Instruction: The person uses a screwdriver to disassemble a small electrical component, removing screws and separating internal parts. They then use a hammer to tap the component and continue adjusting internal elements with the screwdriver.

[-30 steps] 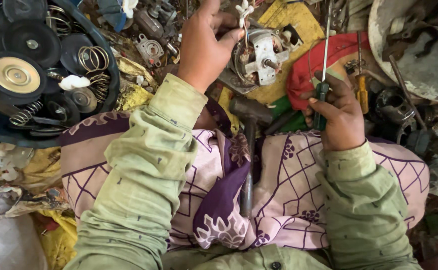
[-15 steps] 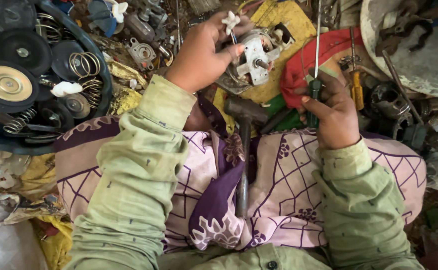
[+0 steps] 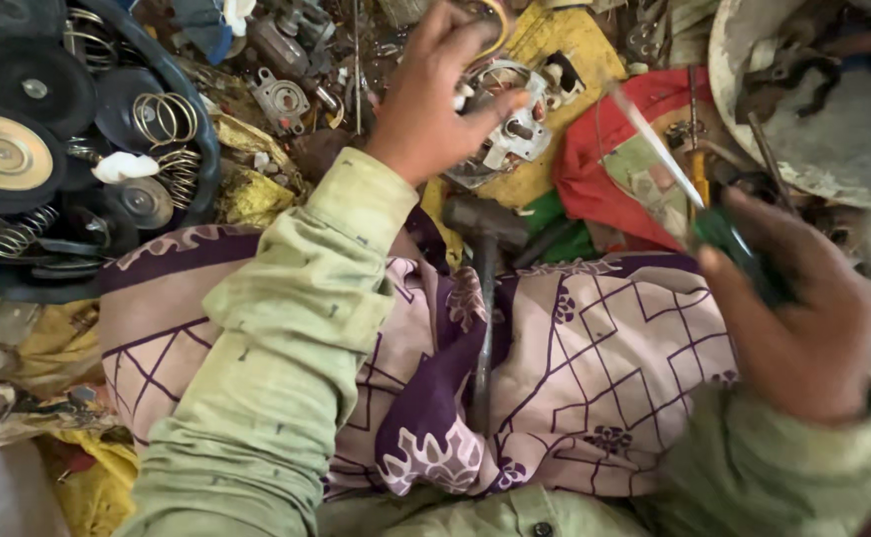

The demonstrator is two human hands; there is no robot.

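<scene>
My left hand (image 3: 433,99) grips a grey metal motor housing (image 3: 510,124) with copper windings, held above a yellow cloth (image 3: 565,60). My right hand (image 3: 803,308) is closed around the green handle of a screwdriver (image 3: 699,194); its thin shaft points up and left toward the housing, tip apart from it. A hammer (image 3: 483,288) lies on my lap between my arms, its head near the housing, on purple-patterned fabric (image 3: 594,368). Both sleeves are pale green.
A dark round tub (image 3: 201,149) at the left holds discs, pulleys and coil springs. Scrap metal parts lie scattered along the top. A red cloth (image 3: 594,159) lies beside the yellow one. A large whitish bowl-shaped shell (image 3: 833,139) sits at the top right.
My right hand has dropped lower and nearer, tilting the screwdriver from upright to slanting left. My left hand has kept hold of the motor housing and turned it a little.
</scene>
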